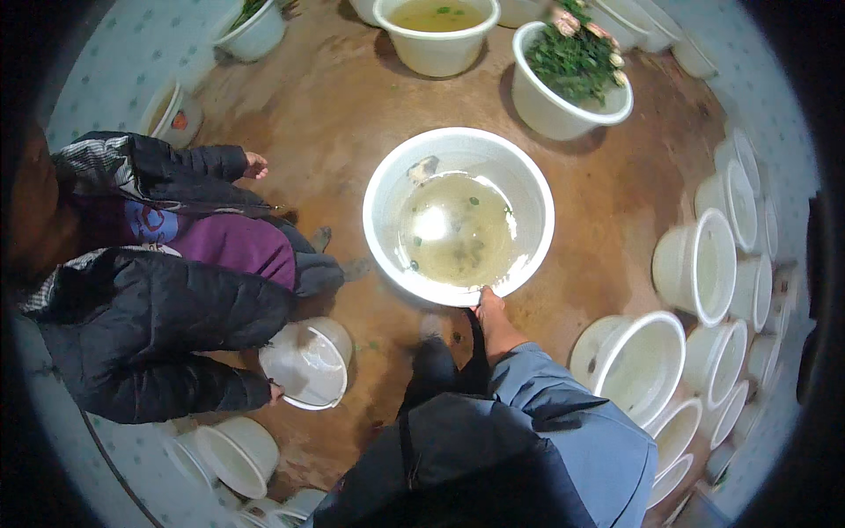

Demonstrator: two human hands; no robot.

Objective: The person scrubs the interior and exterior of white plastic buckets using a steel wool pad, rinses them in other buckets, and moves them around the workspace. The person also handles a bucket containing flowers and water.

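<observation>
My right hand (490,309) grips the near rim of a large white plastic tub (377,218), with the thumb over the edge. Shallow yellowish water (462,254) covers the tub's bottom, and a few bits of green leaf float in it. A dark patch marks the inner wall at the upper left. Bright light reflects off the water. The tub is over the brown floor just ahead of my feet; whether it touches the floor I cannot tell. My left hand is out of view.
At left stands a person in a dark padded jacket (165,310), one hand on a white bucket (340,356). A tub (541,109) of pink and cream roses (574,59) and another tub (436,53) of water stand beyond. Several white tubs (693,264) line the right wall.
</observation>
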